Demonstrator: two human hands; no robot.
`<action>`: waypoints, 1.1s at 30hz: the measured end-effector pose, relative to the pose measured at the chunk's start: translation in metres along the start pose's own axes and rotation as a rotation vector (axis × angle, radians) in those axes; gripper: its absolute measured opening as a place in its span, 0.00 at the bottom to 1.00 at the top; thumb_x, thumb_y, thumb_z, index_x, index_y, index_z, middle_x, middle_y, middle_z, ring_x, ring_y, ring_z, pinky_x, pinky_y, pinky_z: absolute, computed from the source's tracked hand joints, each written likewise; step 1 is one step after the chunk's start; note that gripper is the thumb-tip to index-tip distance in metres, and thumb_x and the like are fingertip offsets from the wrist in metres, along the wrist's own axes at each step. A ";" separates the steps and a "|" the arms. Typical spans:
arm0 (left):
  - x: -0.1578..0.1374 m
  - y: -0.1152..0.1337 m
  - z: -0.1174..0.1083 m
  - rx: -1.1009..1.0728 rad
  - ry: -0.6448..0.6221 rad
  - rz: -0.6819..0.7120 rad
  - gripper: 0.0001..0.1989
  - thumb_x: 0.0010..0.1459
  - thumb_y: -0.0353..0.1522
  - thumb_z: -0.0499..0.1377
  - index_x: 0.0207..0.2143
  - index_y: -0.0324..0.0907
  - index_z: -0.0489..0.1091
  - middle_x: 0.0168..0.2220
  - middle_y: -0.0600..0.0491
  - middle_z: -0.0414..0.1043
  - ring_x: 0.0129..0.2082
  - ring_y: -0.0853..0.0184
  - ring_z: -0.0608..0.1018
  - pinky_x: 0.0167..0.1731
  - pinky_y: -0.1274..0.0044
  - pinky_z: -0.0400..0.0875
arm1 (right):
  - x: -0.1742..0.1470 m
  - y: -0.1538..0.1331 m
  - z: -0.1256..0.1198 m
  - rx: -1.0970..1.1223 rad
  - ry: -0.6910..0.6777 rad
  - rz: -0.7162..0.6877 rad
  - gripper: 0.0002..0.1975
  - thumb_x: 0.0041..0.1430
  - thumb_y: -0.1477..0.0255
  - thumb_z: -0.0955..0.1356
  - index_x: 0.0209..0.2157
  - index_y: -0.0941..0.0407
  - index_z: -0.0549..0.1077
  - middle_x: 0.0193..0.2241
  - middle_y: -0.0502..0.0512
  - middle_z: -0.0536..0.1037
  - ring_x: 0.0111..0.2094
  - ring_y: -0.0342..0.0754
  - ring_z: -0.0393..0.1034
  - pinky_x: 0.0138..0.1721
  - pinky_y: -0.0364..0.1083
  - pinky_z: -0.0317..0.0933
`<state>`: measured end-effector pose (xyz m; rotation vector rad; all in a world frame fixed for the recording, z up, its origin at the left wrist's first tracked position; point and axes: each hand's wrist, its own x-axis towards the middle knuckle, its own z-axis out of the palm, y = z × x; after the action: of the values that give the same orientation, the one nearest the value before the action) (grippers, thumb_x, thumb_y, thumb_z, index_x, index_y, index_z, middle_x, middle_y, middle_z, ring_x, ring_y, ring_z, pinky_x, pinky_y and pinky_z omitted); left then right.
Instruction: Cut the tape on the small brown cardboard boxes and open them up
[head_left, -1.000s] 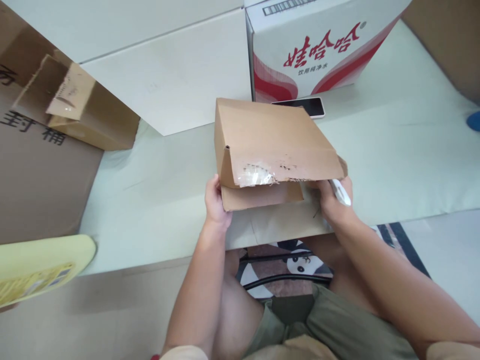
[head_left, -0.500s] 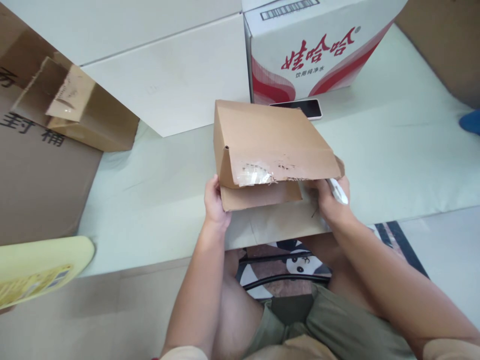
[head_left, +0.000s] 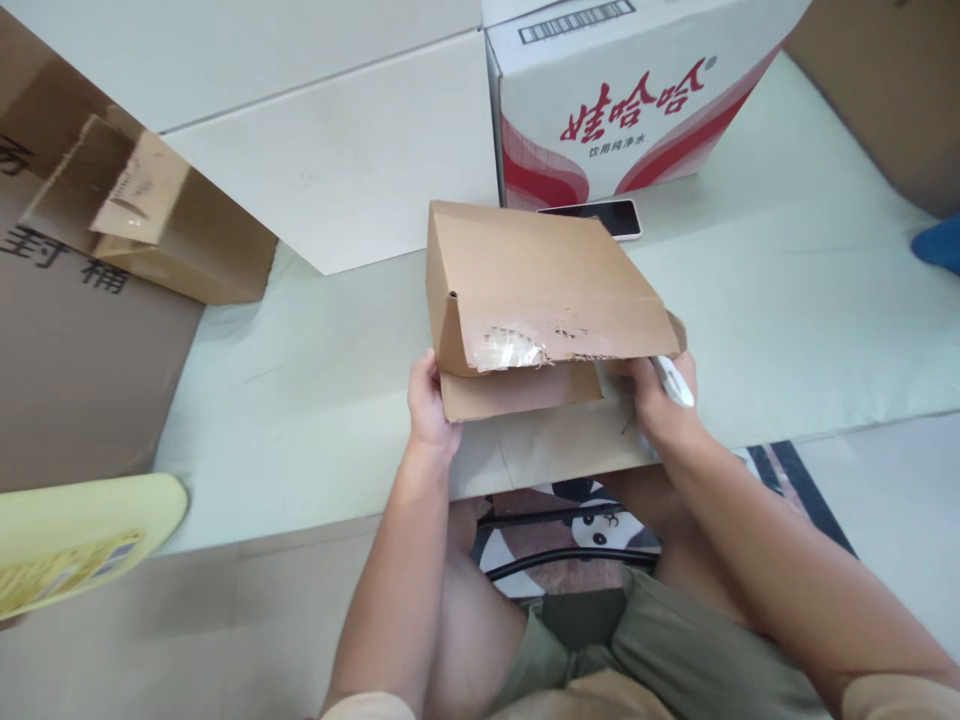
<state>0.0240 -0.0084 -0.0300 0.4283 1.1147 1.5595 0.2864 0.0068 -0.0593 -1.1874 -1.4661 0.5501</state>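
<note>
Fingers, left hand [head_left: 433, 410]: gripping the box [head_left: 547, 255] at its near left corner.
Fingers, right hand [head_left: 664, 415]: round a white tool [head_left: 675, 383], beside the box's right flap; tips hidden.
Box: over the counter [head_left: 315, 390], between the hands, open end toward the person, upper flap ragged and taped.
Phone [head_left: 627, 218]: behind the box, partly covered.
Carton [head_left: 600, 110]: white and red, just beyond the phone.

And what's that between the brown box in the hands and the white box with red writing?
The head view shows a partly hidden smartphone lying between the cardboard box and the Wahaha water carton.
</note>
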 end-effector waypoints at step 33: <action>-0.010 -0.004 0.004 0.121 0.057 0.154 0.15 0.59 0.42 0.61 0.24 0.42 0.73 0.25 0.54 0.73 0.34 0.62 0.80 0.34 0.75 0.74 | -0.003 -0.005 -0.005 -0.088 -0.068 0.046 0.15 0.66 0.57 0.68 0.50 0.47 0.75 0.53 0.60 0.81 0.58 0.62 0.76 0.59 0.64 0.70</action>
<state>0.0326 -0.0164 -0.0283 0.5654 1.2491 1.6520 0.2889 0.0012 -0.0553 -1.2849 -1.5376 0.5670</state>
